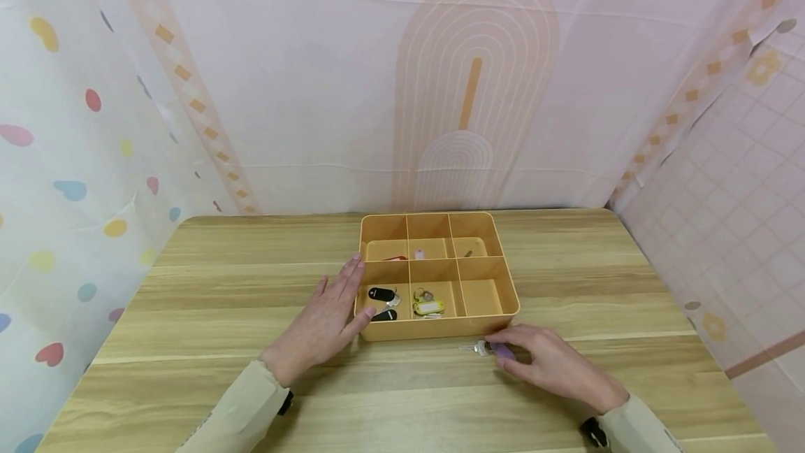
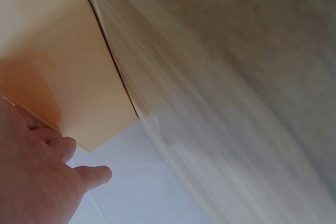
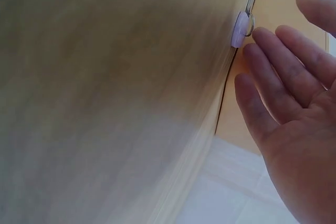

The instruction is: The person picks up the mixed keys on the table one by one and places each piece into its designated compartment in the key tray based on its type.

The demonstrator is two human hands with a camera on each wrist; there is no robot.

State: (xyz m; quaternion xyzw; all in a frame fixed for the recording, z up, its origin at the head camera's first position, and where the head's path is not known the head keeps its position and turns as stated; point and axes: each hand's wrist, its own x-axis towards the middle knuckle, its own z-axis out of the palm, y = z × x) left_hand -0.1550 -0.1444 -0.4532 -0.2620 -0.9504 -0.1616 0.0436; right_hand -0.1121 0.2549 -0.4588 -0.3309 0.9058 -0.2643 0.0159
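An orange divided tray stands on the wooden table. My left hand rests against its left side, fingers extended along the wall and thumb at the front left corner. In front of the tray lies a key with a purple tag and a metal ring. Beside it is my right hand, whose fingers, in the right wrist view, are extended close to the purple tag with the thumb apart. Black-tagged keys sit in the front left compartment, yellow-tagged keys in the front middle one.
In the back row lie a red tag, a pink tag and a small dark piece, each in its own compartment. Patterned cloth hangs behind the table and along both sides.
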